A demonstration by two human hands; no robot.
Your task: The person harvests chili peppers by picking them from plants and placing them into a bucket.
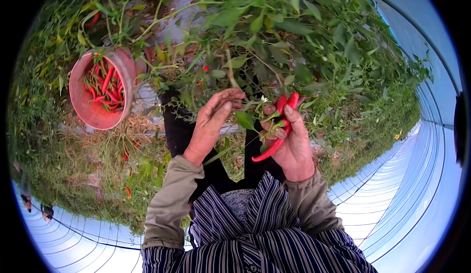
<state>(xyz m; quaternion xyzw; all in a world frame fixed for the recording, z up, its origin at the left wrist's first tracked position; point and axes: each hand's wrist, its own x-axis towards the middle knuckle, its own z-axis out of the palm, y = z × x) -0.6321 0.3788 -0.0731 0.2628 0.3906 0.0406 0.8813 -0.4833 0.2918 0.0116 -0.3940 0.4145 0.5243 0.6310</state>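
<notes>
Several red chili peppers (274,148) with green stems are gripped in my right hand (294,140), the thumb pressed over them. One long pepper hangs down from the palm towards the left. Beside that hand are a green leaf (245,120) and a small white flower (264,99). My left hand (217,120) is raised among the pepper plant's stems, its fingers slightly bent and pointing right. Its fingertips lie near a stem, and whether they touch it I cannot tell. Nothing shows held in it.
A pink bucket (128,85) lies tilted at the left, with many red peppers (106,85) inside. Dense pepper plants (312,26) surround me, some bearing red fruit. Dry plant litter (143,124) covers the ground. Film walls (427,162) curve past at the right. People show small at the lower left.
</notes>
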